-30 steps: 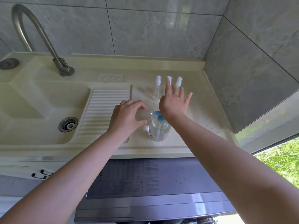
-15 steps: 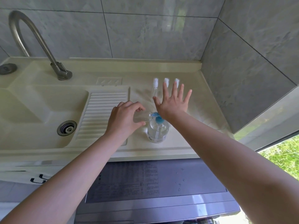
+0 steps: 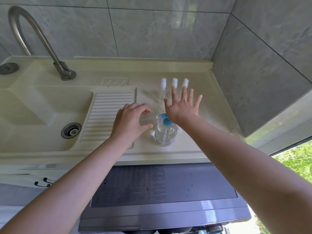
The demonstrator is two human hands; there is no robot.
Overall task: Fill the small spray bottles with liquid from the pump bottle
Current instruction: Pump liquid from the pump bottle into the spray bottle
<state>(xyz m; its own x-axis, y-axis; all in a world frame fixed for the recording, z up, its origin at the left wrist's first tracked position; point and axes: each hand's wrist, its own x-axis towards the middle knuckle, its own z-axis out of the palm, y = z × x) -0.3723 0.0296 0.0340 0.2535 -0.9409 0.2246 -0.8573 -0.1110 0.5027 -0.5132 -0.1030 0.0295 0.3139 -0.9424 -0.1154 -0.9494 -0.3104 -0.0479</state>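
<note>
- head view: left hand (image 3: 130, 123) fingers curled round small clear bottle (image 3: 148, 119), held sideways, mouth at blue pump nozzle (image 3: 163, 116)
- right hand (image 3: 181, 108) spread flat, heel on pump head, fingers straight
- pump bottle (image 3: 165, 134) upright on counter (image 3: 194, 146) near front edge
- three capped spray bottles (image 3: 173, 82) in a row behind, right of the washboard (image 3: 108, 115)

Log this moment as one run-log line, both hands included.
step: filling | left hand: holds small bottle tilted at blue nozzle | right hand: palm on pump bottle head, fingers spread | three capped bottles behind
</note>
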